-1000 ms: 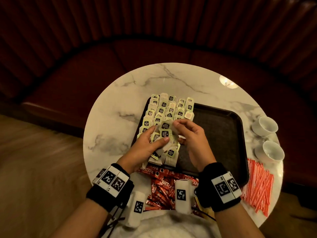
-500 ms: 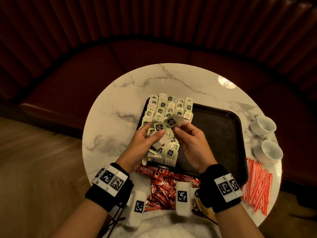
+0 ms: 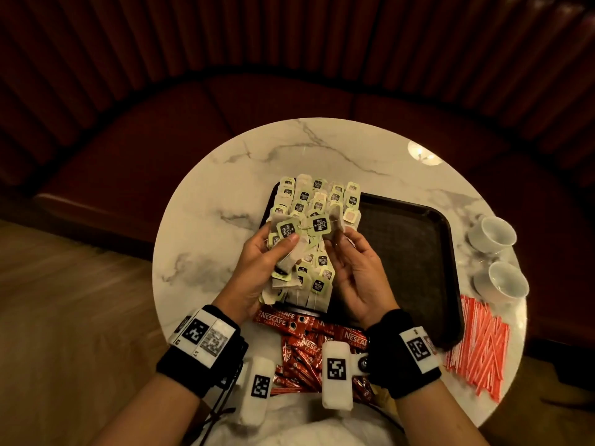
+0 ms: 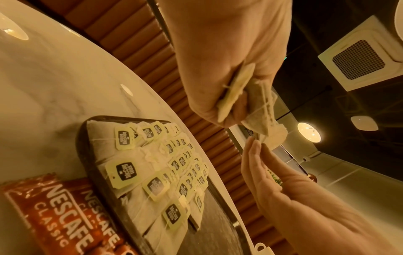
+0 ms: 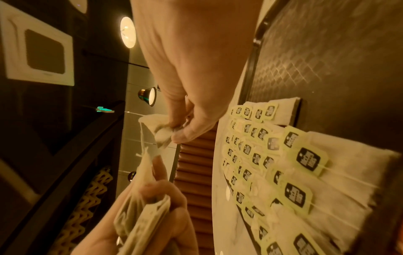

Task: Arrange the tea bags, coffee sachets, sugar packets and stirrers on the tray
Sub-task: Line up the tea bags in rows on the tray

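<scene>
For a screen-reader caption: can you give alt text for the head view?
Both hands hold tea bags above a dark tray: the left hand grips a bunch, the right hand pinches one. Rows of tea bags fill the tray's left side.

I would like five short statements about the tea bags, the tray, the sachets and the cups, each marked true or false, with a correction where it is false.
1. The left hand holds a bunch of tea bags. True.
2. The rows of tea bags cover the whole tray. False: they fill only its left part; the right part is bare.
3. The coffee sachets lie on the tray. False: they lie on the table, at the tray's near edge.
4. The right hand pinches one tea bag above the tray. True.
5. The two white cups stand on the tray. False: they stand on the table, right of the tray.
</scene>
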A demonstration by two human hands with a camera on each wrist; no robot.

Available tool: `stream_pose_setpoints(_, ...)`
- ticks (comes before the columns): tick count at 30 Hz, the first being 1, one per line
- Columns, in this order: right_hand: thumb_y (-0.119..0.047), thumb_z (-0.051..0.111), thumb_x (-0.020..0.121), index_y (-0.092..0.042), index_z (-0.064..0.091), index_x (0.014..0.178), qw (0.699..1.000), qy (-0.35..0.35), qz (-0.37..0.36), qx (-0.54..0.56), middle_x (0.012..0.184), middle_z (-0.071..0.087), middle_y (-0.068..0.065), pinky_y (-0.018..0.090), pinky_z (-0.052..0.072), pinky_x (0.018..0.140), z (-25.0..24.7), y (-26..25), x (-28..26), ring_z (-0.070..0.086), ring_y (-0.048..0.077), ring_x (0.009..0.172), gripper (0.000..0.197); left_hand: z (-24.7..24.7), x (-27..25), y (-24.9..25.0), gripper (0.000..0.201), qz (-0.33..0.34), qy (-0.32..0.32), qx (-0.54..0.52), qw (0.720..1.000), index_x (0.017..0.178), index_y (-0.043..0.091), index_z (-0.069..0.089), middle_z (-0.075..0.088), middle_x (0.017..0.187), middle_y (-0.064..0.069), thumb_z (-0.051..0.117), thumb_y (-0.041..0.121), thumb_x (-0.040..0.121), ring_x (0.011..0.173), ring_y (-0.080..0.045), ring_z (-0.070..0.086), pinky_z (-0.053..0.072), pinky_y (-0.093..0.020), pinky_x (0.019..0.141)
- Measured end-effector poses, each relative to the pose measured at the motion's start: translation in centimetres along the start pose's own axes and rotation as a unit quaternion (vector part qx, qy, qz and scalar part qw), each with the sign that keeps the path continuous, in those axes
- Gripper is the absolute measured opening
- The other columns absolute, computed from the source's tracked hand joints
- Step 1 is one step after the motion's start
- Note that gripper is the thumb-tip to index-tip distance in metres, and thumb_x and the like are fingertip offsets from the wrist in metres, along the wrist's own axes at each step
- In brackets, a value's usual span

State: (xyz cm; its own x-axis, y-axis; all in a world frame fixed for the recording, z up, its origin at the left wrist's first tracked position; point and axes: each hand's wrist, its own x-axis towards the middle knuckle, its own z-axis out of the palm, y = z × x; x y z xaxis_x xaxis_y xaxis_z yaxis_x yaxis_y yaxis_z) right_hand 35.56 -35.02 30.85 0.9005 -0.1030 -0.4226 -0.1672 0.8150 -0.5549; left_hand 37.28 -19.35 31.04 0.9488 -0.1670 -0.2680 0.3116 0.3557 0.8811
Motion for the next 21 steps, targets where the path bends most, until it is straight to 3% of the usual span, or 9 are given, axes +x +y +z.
stream_pose_setpoints(3,-0.002,0.060,0.087,-0.005,0.063,0.101,0.999,-0.013,0.005,-0.041,0.102,0.074,0.012,0.024,0.060,0.075,0.01,0.14,-0.09,0.072,0.017,0.092,0.015,0.41,-0.11,0.02,0.029,0.024,-0.014,0.044,0.999,0.119,0.017,0.062,0.071,0.112,-0.011,0.063,0.011,0.090,0.090,-0.019,0.070,0.057,-0.026,0.066)
stream_pose_setpoints(7,-0.010,0.066,0.083,-0.009,0.064,0.102,0.996,-0.022,0.010,-0.090,0.112,0.070,0.013,0.026,0.059,0.080,-0.21,0.51,-0.08,0.068,0.019,0.100,0.020,0.68,-0.18,-0.08,0.026,0.048,-0.028,0.089,0.995,0.110,0.026,0.065,0.071,0.110,-0.006,0.067,0.013,0.088,0.089,-0.016,0.069,0.055,-0.028,0.069)
stream_pose_setpoints(11,-0.007,0.067,0.081,-0.007,0.064,0.110,0.998,-0.009,0.006,-0.068,0.111,0.069,0.013,0.024,0.058,0.082,-0.13,0.34,-0.02,0.067,0.019,0.100,0.030,0.72,-0.37,0.06,0.030,0.036,-0.036,0.079,0.996,0.112,0.022,0.064,0.072,0.112,-0.003,0.067,0.007,0.087,0.103,-0.021,0.069,0.057,-0.033,0.082)
stream_pose_setpoints(15,0.000,0.060,0.088,-0.007,0.062,0.112,0.999,-0.010,0.006,-0.044,0.103,0.073,0.011,0.020,0.059,0.073,0.29,0.02,-0.25,0.071,0.014,0.090,0.025,0.40,-0.26,-0.13,0.034,0.018,-0.036,0.086,0.995,0.120,0.019,0.061,0.068,0.121,-0.006,0.067,0.010,0.088,0.113,-0.024,0.064,0.052,-0.044,0.097)
stream_pose_setpoints(17,-0.004,0.059,0.092,-0.007,0.060,0.120,0.999,-0.013,0.011,-0.051,0.113,0.072,0.014,0.027,0.060,0.084,0.46,-0.05,-0.41,0.071,0.020,0.101,0.028,0.26,-0.15,-0.26,0.039,0.008,-0.033,0.097,0.995,0.125,0.017,0.059,0.067,0.123,-0.006,0.068,0.013,0.088,0.115,-0.026,0.063,0.049,-0.050,0.100)
stream_pose_setpoints(19,-0.014,0.062,0.091,-0.007,0.056,0.130,0.998,-0.008,0.019,-0.063,0.123,0.069,0.015,0.037,0.052,0.101,0.50,-0.17,-0.53,0.065,0.025,0.114,0.040,0.24,-0.18,-0.19,0.037,0.012,-0.040,0.115,0.993,0.125,0.017,0.060,0.067,0.122,-0.005,0.068,0.014,0.088,0.114,-0.025,0.063,0.050,-0.050,0.099)
stream_pose_setpoints(21,-0.020,0.064,0.089,-0.008,0.055,0.134,0.997,-0.004,0.024,-0.067,0.122,0.069,0.013,0.039,0.051,0.099,0.58,-0.32,-0.59,0.065,0.026,0.114,0.048,0.13,-0.14,-0.20,0.034,0.023,-0.053,0.158,0.986,0.121,0.021,0.063,0.066,0.123,-0.001,0.070,0.019,0.088,0.116,-0.022,0.062,0.051,-0.048,0.099)
